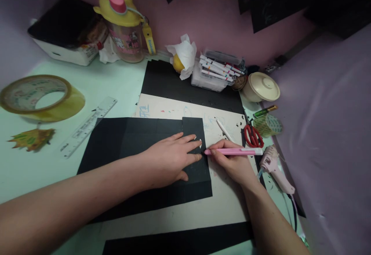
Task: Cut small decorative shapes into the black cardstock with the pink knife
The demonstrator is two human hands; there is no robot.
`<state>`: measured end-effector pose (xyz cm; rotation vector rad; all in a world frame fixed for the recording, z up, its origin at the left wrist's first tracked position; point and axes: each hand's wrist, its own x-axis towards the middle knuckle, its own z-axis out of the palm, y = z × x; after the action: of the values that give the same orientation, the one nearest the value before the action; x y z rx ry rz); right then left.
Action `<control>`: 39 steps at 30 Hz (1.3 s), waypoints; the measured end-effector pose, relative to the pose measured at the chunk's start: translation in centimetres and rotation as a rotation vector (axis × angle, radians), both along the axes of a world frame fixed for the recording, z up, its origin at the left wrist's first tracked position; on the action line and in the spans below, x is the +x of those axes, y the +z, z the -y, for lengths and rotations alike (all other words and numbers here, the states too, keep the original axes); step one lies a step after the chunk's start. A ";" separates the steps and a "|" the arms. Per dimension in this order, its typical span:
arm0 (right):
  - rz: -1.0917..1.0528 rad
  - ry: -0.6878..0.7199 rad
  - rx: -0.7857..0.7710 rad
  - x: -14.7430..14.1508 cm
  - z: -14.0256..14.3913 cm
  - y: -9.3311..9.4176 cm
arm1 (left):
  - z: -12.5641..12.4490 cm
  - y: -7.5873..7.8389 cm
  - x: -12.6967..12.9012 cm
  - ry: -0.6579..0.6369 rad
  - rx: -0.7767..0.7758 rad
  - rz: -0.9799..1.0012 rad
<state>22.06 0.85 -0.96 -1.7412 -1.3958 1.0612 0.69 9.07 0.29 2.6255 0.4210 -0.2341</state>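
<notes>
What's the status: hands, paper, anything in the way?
Left hand flat on black paper. Right hand holds pink craft knife, tip at paper's edge. Scissors and glue gun lie alongside.

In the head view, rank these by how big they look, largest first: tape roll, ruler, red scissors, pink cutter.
1. Tape roll, though it lies nearer the camera.
2. Ruler and pink cutter, held in the right hand: alike in length, unranked.
3. Red scissors.

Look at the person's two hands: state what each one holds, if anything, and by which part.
The right hand holds a pink craft knife near its tip end. The left hand holds nothing; it presses flat on the black paper.
</notes>
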 end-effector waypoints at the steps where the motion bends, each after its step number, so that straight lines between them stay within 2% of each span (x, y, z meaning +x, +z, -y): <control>1: 0.002 -0.001 0.003 0.0 0.0 0.0 | 0.0 0.0 0.0 0.000 0.000 0.001; 17: 0.002 -0.059 0.040 0.4 0.1 -0.5 | 0.0 0.1 0.0 0.004 -0.006 -0.009; 39: 0.020 0.008 0.008 0.1 0.1 0.0 | 0.0 0.1 0.0 0.008 0.000 0.020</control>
<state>22.17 0.80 -0.95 -1.7460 -1.4182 1.0435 0.69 9.06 0.41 2.6230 0.4243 -0.2046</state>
